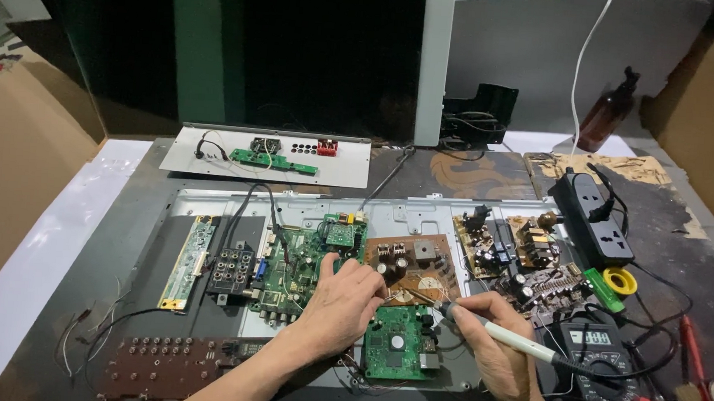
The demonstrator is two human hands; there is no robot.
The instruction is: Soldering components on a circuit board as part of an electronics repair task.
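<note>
My left hand (341, 300) rests on a large green circuit board (297, 264), fingers curled toward the edge of a brown circuit board (413, 260); it seems to pinch something thin, too small to tell. My right hand (493, 339) grips a white soldering iron (504, 335) like a pen, its metal tip pointing left at the lower edge of the brown board. A small green board (396, 343) lies just below the tip. All boards sit on a grey metal panel (208, 198).
A black power strip (594, 217), yellow solder reel (620, 281), multimeter (589, 345), brush and red tool lie at the right. More boards (510, 243) sit right of centre. A brown connector board (167, 364) lies front left. Cardboard boxes flank both sides; a brown bottle (608, 115) stands behind.
</note>
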